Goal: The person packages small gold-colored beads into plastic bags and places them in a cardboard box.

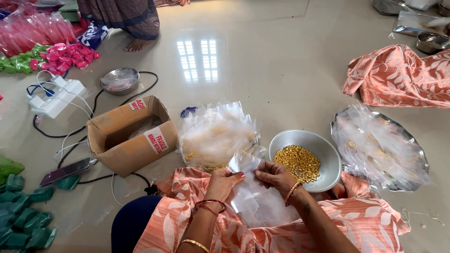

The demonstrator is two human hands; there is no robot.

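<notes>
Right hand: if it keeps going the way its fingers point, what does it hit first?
The right hand points left, pinching the clear plastic bag. Past the bag it would likely meet the left hand fingertips, which grip the same bag close by. Depth is hard to judge from one view.

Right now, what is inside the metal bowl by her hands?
The metal bowl holds a heap of small golden beads. The right hand covers the bowl's near edge, so anything there is hidden.
</notes>
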